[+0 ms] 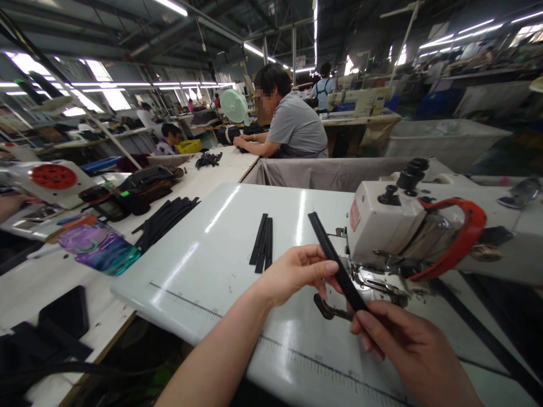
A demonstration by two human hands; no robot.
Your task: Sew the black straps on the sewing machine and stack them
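A narrow black fabric strip [343, 278] slants between my two hands, held above the pale machine table. My left hand [303, 268] pinches it near the middle, thumb on top. Around its lower end close the fingers of my right hand [394, 333]. Just behind the strip stands a white sewing machine [375, 226] with a red curved guard; its metal presser area [377, 282] is partly hidden by my hands. Several similar black strips [262, 243] lie in a small group on the table, left of the machine.
A larger pile of black strips [167, 220] lies on the left-hand table beside a purple and teal pouch [99, 246]. A dark phone-like slab [65, 311] rests nearer me. Across the table a co-worker [297, 121] handles dark pieces. A grey cloth-lined bin [305, 172] borders the far edge.
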